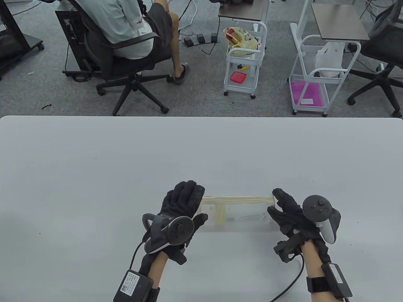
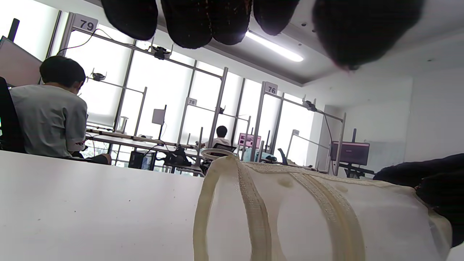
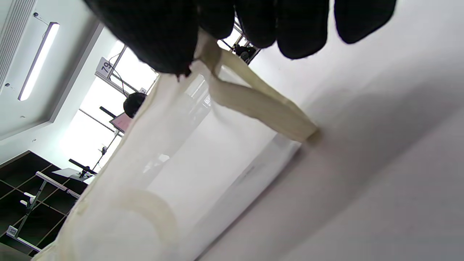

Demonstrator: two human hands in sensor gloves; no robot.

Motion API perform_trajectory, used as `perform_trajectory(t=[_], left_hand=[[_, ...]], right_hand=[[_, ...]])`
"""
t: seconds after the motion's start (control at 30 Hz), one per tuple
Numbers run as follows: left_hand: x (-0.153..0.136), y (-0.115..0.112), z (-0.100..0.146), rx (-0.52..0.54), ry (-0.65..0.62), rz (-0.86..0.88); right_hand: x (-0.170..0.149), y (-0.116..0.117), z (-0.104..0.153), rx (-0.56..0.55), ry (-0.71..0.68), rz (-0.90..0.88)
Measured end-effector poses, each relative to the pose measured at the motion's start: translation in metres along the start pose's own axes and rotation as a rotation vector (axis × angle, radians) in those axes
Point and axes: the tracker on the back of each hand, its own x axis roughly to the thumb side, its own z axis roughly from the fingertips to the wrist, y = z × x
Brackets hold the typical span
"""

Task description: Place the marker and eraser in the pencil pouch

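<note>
Left hand (image 1: pixel 184 204) in its black sensor glove sits flat over the left end of the translucent, cream-trimmed pencil pouch (image 1: pixel 236 214), fingers stretched out and spread, thumb angled toward the pouch's near edge. From the left wrist view those fingertips (image 2: pixel 188 21) hang loose above the fabric, so it's an unclenched hand; whether the palm actually presses the pouch, I cannot tell.

Over to the right hand (image 1: pixel 288 210): it's at the pouch's opposite end, and here there is a real grasp. The right wrist view shows thumb and fingers (image 3: pixel 159 32) pinching the cream fabric tab (image 3: pixel 217 61) at the top corner, the clear wall of the pouch hanging below them.

The pouch itself lies lengthwise between the two hands, near the front of the white table (image 1: pixel 126 163), its cream zipper band (image 1: pixel 236 198) running along the far edge and a cream strap (image 1: pixel 220 214) crossing it near the left hand. Something dark shows faintly through the clear side, too indistinct to name.

Beyond the table, a seated person (image 1: pixel 126 28) on a black office chair.
</note>
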Motion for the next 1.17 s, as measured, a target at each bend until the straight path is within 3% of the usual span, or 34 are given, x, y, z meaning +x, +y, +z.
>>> perform_trajectory(t=[0.17,0.43,0.77,1.17], left_hand=[[0.001,-0.003,0.001,0.001,-0.003,-0.03],[0.002,0.003,0.003,0.037,-0.004,-0.004],[0.007,0.014,0.007,0.113,-0.03,0.014],[0.008,0.014,0.008,0.128,-0.03,0.013]], right_hand=[[0.009,-0.013,0.007,-0.077,-0.051,0.016],[0.047,-0.036,0.032,-0.232,-0.322,0.17],[0.081,-0.026,0.05,-0.183,-0.462,0.367],[0.075,-0.021,0.044,-0.15,-0.433,0.391]])
